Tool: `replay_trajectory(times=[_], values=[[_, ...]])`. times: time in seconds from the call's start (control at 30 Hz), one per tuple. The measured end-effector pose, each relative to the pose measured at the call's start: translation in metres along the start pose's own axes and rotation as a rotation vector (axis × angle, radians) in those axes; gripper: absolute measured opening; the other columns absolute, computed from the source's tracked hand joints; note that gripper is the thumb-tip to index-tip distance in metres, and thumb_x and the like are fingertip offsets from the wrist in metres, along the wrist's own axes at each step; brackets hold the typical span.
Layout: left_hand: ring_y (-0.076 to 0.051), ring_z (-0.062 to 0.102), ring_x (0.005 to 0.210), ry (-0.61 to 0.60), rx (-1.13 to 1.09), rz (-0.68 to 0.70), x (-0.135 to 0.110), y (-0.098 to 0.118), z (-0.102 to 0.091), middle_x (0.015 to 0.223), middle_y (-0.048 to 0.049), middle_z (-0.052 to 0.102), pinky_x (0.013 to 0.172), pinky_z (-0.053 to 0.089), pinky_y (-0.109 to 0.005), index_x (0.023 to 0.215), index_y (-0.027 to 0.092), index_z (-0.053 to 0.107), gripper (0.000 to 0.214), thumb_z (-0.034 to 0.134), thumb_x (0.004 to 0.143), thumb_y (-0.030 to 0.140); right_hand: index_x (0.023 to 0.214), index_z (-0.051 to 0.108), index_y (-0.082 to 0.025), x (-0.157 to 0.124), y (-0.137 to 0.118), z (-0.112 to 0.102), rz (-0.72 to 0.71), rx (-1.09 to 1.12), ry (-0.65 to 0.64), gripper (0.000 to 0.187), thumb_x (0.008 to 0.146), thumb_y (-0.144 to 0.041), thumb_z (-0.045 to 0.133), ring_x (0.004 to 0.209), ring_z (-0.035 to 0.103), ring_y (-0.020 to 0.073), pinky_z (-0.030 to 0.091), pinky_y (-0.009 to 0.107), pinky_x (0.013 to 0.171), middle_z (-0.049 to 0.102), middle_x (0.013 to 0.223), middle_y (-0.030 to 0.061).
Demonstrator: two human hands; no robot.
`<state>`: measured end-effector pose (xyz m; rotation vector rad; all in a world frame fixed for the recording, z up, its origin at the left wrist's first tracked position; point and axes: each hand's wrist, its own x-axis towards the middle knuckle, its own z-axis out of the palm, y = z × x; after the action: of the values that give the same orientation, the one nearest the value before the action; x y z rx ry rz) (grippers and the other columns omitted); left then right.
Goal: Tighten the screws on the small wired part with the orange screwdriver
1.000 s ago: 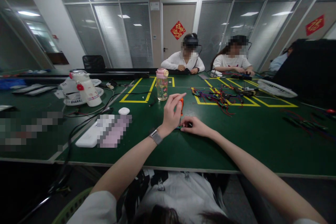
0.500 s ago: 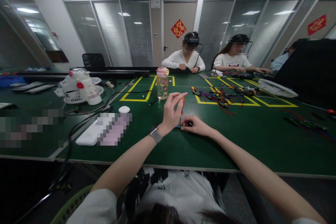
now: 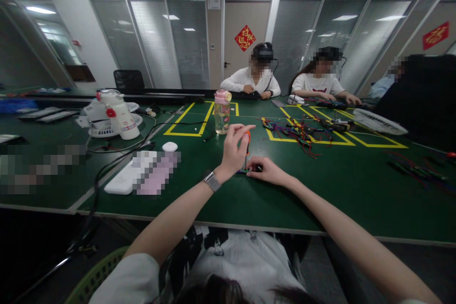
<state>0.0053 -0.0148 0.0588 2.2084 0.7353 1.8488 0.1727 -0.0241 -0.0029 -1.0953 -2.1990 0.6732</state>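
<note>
My left hand (image 3: 233, 153) is closed around the orange handle of a screwdriver (image 3: 248, 137), index finger stretched over its top. The thin dark shaft points straight down to a small green circuit board (image 3: 242, 171) on the table. My right hand (image 3: 268, 171) pinches the right end of that board between thumb and fingers, steadying it against the tabletop. Most of the board is hidden by my hands, and I cannot make out the screw under the tip.
Beyond my hands stands a pink-lidded bottle (image 3: 223, 113). Wired circuit boards (image 3: 299, 130) lie tangled to the right. A white power bank (image 3: 123, 181), a round white case (image 3: 170, 146), a white kettle-like jug (image 3: 119, 114) and black cables are on the left. Two co-workers sit opposite.
The view has shifted slightly. My hands, screwdriver and board keep nearly the same pose. Across the table, the nearer co-worker's hands have moved a little.
</note>
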Motion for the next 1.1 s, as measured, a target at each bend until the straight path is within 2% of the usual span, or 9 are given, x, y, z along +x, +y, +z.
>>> replay_trajectory(times=[0.13, 0.27, 0.37, 0.47, 0.6, 0.67, 0.77, 0.97, 1.1], values=[[-0.016, 0.059, 0.101, -0.012, -0.089, -0.022, 0.003, -0.005, 0.0, 0.11, -0.0063, 0.062, 0.091, 0.047, -0.031, 0.115, 0.019, 0.06, 0.029, 0.037, 0.097, 0.018, 0.087, 0.068, -0.015, 0.0, 0.0, 0.0, -0.025, -0.041, 0.006, 0.015, 0.077, -0.027, 0.067, 0.066, 0.053, 0.0135, 0.044, 0.026, 0.063, 0.059, 0.076, 0.0022], [-0.014, 0.06, 0.086, 0.038, -0.065, -0.047, 0.005, -0.009, -0.001, 0.098, -0.0045, 0.064, 0.077, 0.05, -0.027, 0.11, 0.019, 0.063, 0.021, 0.052, 0.092, 0.023, 0.085, 0.068, -0.016, 0.0, -0.001, 0.0, -0.037, -0.077, 0.016, 0.012, 0.077, -0.024, 0.068, 0.066, 0.053, 0.0135, 0.043, 0.026, 0.062, 0.059, 0.076, 0.002], [-0.013, 0.056, 0.076, 0.054, -0.007, -0.037, 0.005, -0.009, -0.003, 0.087, -0.0016, 0.058, 0.073, 0.048, -0.026, 0.102, 0.02, 0.067, 0.017, 0.062, 0.087, 0.028, 0.085, 0.067, -0.016, 0.0, -0.001, 0.001, -0.039, -0.085, 0.022, 0.012, 0.077, -0.024, 0.068, 0.066, 0.053, 0.0136, 0.043, 0.026, 0.062, 0.058, 0.075, 0.0016], [-0.013, 0.056, 0.08, 0.024, 0.001, -0.03, 0.004, -0.007, -0.004, 0.087, -0.0021, 0.055, 0.077, 0.048, -0.028, 0.104, 0.022, 0.068, 0.02, 0.053, 0.092, 0.029, 0.085, 0.067, -0.016, 0.0, 0.0, 0.002, -0.034, -0.08, 0.032, 0.012, 0.077, -0.025, 0.069, 0.065, 0.053, 0.0135, 0.042, 0.025, 0.061, 0.057, 0.074, 0.0011], [-0.015, 0.06, 0.097, -0.07, -0.108, -0.022, 0.003, -0.009, -0.003, 0.107, -0.0056, 0.062, 0.087, 0.048, -0.03, 0.119, 0.022, 0.059, 0.032, 0.036, 0.098, 0.021, 0.085, 0.068, -0.016, -0.001, 0.001, 0.002, -0.037, -0.078, 0.036, 0.012, 0.077, -0.025, 0.069, 0.065, 0.053, 0.0135, 0.042, 0.026, 0.061, 0.058, 0.074, 0.001], [-0.015, 0.061, 0.097, -0.098, -0.144, -0.022, 0.003, -0.01, -0.003, 0.112, -0.0061, 0.063, 0.087, 0.048, -0.03, 0.123, 0.021, 0.056, 0.033, 0.035, 0.098, 0.02, 0.085, 0.068, -0.016, -0.001, 0.001, 0.002, -0.038, -0.077, 0.038, 0.012, 0.077, -0.025, 0.069, 0.065, 0.053, 0.0135, 0.043, 0.026, 0.061, 0.058, 0.074, 0.0012], [-0.014, 0.061, 0.09, -0.102, -0.131, -0.015, 0.004, -0.012, -0.002, 0.105, -0.0054, 0.064, 0.081, 0.049, -0.027, 0.121, 0.02, 0.057, 0.03, 0.04, 0.096, 0.019, 0.084, 0.067, -0.016, -0.001, 0.002, 0.003, -0.036, -0.084, 0.046, 0.012, 0.077, -0.025, 0.068, 0.065, 0.053, 0.0136, 0.042, 0.026, 0.061, 0.058, 0.073, 0.0014], [-0.011, 0.052, 0.071, -0.02, 0.007, 0.031, 0.006, -0.009, -0.004, 0.081, 0.0, 0.052, 0.07, 0.047, -0.024, 0.099, 0.02, 0.067, 0.015, 0.062, 0.087, 0.029, 0.085, 0.068, -0.017, -0.001, 0.003, 0.003, -0.035, -0.125, 0.05, 0.011, 0.077, -0.024, 0.068, 0.065, 0.052, 0.0138, 0.04, 0.025, 0.061, 0.056, 0.072, 0.0007], [-0.014, 0.057, 0.085, -0.068, -0.025, 0.025, 0.006, -0.007, -0.005, 0.091, -0.0032, 0.056, 0.078, 0.048, -0.026, 0.106, 0.021, 0.065, 0.023, 0.046, 0.096, 0.027, 0.085, 0.068, -0.017, -0.001, 0.001, 0.003, -0.038, -0.135, 0.052, 0.011, 0.077, -0.025, 0.068, 0.064, 0.05, 0.0135, 0.04, 0.025, 0.061, 0.054, 0.071, 0.0003]])
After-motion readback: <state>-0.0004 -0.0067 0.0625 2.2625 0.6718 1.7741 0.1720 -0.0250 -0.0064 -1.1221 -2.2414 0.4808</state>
